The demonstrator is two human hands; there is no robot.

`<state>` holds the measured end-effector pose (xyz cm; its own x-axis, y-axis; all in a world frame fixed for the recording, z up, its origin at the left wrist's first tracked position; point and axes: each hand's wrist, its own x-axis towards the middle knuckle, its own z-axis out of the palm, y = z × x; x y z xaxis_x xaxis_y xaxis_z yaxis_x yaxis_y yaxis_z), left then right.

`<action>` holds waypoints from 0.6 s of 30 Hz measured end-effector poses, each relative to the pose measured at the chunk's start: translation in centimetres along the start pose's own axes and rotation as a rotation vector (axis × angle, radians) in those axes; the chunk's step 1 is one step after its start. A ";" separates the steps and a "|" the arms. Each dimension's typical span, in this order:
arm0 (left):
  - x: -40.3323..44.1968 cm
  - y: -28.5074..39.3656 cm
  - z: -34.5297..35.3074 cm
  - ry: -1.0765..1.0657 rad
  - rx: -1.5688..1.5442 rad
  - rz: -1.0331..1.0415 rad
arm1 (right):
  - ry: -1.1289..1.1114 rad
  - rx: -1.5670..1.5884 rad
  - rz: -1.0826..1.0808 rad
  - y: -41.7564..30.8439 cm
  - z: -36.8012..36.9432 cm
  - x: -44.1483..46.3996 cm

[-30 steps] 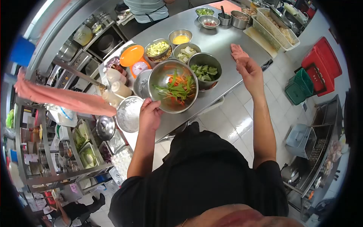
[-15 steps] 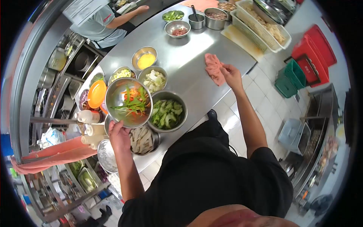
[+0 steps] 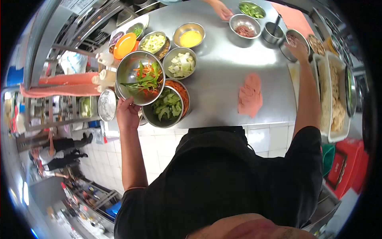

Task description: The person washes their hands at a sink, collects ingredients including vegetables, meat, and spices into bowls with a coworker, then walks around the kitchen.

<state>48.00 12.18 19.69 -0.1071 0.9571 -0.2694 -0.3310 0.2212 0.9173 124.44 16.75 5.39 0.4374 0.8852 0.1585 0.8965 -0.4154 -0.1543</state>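
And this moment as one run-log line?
left hand: holding vegetable bowl | right hand: at steel container | pink cloth: on table

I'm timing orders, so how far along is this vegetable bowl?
Looks done: green leaves and orange strips are in the round steel bowl. In hand: the left hand holds it; the right hand is at the deep steel pot of pinkish-brown pieces. Left, probably: adding some, as none show in the bowl.
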 end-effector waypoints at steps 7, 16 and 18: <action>-2.9 -0.4 0.9 0.191 -0.030 0.051 | -0.402 -0.068 0.024 1.9 4.1 4.5; -6.0 -2.1 1.5 0.347 -0.086 0.076 | -0.225 0.165 -0.048 -0.4 2.8 4.1; -6.5 -2.3 1.7 0.349 -0.091 0.086 | -0.201 0.241 -0.058 -0.6 1.5 3.9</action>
<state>51.02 5.78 19.77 -0.4466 0.8462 -0.2907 -0.3868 0.1103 0.9155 125.49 20.74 4.64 0.3417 0.9396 -0.0181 0.8666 -0.3225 -0.3808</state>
